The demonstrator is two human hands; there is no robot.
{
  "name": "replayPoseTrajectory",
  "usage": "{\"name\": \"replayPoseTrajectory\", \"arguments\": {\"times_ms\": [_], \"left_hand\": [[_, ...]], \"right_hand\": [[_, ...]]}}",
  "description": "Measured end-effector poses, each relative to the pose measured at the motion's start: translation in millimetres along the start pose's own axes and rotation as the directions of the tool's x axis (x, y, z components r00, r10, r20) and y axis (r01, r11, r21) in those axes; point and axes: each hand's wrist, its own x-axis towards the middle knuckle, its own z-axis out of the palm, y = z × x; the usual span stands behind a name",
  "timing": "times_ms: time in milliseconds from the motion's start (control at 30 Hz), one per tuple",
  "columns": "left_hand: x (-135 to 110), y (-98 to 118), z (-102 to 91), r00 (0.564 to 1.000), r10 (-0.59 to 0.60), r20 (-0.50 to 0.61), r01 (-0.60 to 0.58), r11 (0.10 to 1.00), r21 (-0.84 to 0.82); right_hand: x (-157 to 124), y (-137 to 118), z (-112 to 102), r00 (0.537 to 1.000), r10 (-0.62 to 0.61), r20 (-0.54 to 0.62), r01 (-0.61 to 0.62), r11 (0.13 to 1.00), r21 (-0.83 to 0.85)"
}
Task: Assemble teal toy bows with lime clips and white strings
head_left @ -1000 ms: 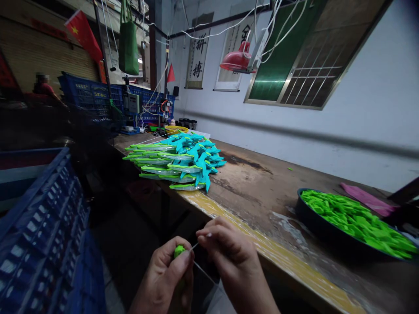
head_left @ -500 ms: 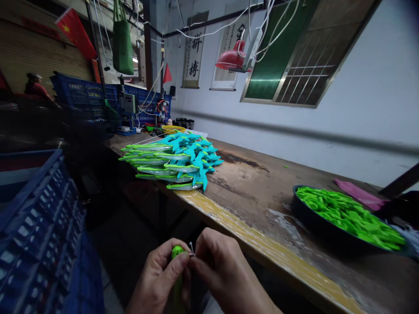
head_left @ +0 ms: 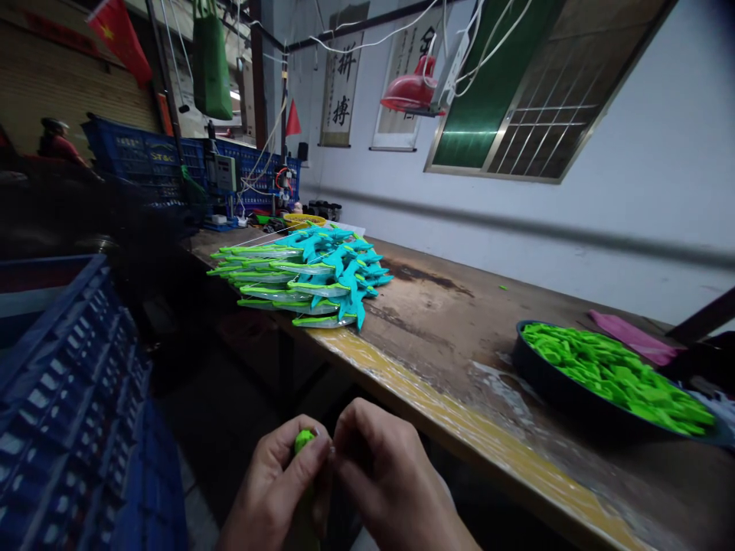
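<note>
left hand (head_left: 281,484) clamps green piece (head_left: 304,440); right hand (head_left: 387,467), can't tell its hold; table (head_left: 413,329) ahead, blue crate (head_left: 72,386) leftward.

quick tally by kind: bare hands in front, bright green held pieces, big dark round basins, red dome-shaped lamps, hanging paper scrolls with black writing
Left bare hand and right bare hand: 2
Bright green held piece: 1
Dark round basin: 1
Red dome-shaped lamp: 1
Hanging paper scrolls with black writing: 2
Total: 7

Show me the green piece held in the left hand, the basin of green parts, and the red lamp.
Green piece (head_left: 304,439): head view, on its exposed top end.
Basin (head_left: 579,405): head view, on its outer wall.
Red lamp (head_left: 409,93): head view, on its shade.
</note>
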Motion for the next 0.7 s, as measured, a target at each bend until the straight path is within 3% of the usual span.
{"name": "replayPoseTrajectory", "arguments": {"times_ms": [67, 133, 367, 433, 533, 600, 700], "left_hand": [[-1, 0, -0.8, 1.000, 0.003, -0.009, -0.003, 1.000, -0.009], [-1, 0, -0.3, 1.000, 0.009, -0.023, -0.009, 1.000, 0.005], [-2, 2, 1.2, 0.998, 0.048, -0.045, -0.045, 0.997, 0.057], [-2, 2, 1.4, 0.999, 0.023, -0.048, -0.023, 1.000, 0.020], [-1, 5, 3.2, 0.999, -0.007, -0.035, 0.007, 1.000, -0.003], [-2, 10, 4.6, 0.999, -0.046, -0.013, 0.046, 0.999, -0.017], [-2, 17, 3.7, 0.995, -0.087, 0.056, 0.091, 0.993, -0.073]], "right_hand": [[-1, 2, -2, 0.986, 0.151, 0.074, -0.160, 0.977, 0.141], [-1, 4, -2, 0.971, 0.219, 0.092, -0.232, 0.958, 0.171], [-10, 6, 5, 0.963, 0.257, 0.079, -0.268, 0.942, 0.200], [-12, 6, 6, 0.983, 0.183, 0.011, -0.183, 0.972, 0.148], [-10, 9, 6, 0.993, -0.054, -0.101, 0.057, 0.998, 0.027], [-5, 10, 4, 0.952, -0.279, -0.127, 0.266, 0.957, -0.110], [8, 7, 0, 0.852, -0.524, 0.000, 0.511, 0.831, -0.221]]}}
